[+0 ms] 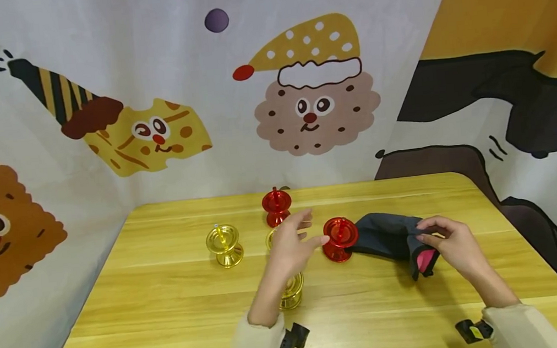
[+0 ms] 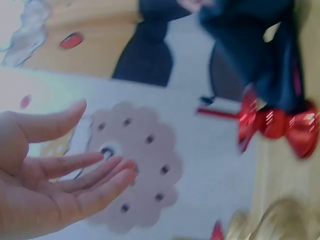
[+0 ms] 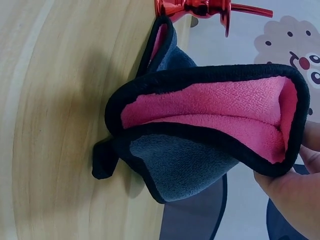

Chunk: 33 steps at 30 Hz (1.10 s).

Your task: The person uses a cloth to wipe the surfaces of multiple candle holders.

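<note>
My right hand (image 1: 456, 244) pinches the edge of a dark grey cloth (image 1: 383, 231) with black trim. In the right wrist view the pink inside of the cloth (image 3: 215, 105) shows in a fold. The other end of the cloth reaches the table beside a red candle holder (image 1: 339, 234). My left hand (image 1: 289, 245) is raised just left of that holder, its fingers loosely extended and holding nothing. Beneath and behind the left hand are two gold candle holders (image 1: 294, 293), partly hidden by it. In the left wrist view the red candle holder (image 2: 272, 122) stands apart from the fingers.
Another red candle holder (image 1: 277, 204) stands towards the table's back edge. Left of the hands is a gold candle holder (image 1: 225, 245) with a spike. The wooden table (image 1: 162, 317) ends at a printed cloth backdrop (image 1: 172, 39).
</note>
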Motion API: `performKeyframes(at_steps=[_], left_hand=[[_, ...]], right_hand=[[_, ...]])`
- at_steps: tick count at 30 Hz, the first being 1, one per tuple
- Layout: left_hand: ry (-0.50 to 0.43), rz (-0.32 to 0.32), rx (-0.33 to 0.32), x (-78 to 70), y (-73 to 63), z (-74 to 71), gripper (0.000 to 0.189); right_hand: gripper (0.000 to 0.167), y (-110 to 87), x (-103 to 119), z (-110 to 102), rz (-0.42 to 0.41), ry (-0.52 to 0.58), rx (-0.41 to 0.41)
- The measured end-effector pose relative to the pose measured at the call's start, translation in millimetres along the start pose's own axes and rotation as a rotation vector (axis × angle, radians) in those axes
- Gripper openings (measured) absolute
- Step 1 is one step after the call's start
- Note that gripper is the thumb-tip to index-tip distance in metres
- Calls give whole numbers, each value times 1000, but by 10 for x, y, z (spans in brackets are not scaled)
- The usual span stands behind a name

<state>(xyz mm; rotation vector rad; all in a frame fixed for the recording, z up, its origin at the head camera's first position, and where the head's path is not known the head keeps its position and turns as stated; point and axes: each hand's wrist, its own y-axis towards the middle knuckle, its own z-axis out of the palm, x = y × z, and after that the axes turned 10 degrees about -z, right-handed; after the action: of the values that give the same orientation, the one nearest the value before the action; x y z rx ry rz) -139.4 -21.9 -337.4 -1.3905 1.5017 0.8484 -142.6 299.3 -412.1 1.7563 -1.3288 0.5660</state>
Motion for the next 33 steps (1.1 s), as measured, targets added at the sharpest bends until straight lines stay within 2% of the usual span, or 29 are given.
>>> performKeyframes(at_steps=[4,7,11,14,17,21,23,27,33], left_hand=[[-56,5,23,94,-77,-308,52],[-94,-2,45,239,-113,-492,53],[-120,-20,100,479,-141,-670,54],[-117,-38,158,655,-162,-749,57],[-112,-57,231,824,-177,-766,62],[-122,-89,308,1038,-180,-710,70],[-125,-92,324,1132,-178,-667,75],[-124,-59,348,1269,-166,-573,82],[-109,-45,357,1347,-173,-471,86]], right_hand=[[12,-1,103,-1,5,-46,26],[14,-3,138,-5,10,-51,38],[15,-8,127,-8,12,-69,43],[15,-15,121,-9,5,-77,46],[14,-21,138,-13,-8,-83,44],[14,-30,164,-23,-20,-100,42],[13,-38,170,-28,-21,-102,46],[14,-62,189,-40,-22,-97,52],[15,-90,242,-62,-21,-85,57]])
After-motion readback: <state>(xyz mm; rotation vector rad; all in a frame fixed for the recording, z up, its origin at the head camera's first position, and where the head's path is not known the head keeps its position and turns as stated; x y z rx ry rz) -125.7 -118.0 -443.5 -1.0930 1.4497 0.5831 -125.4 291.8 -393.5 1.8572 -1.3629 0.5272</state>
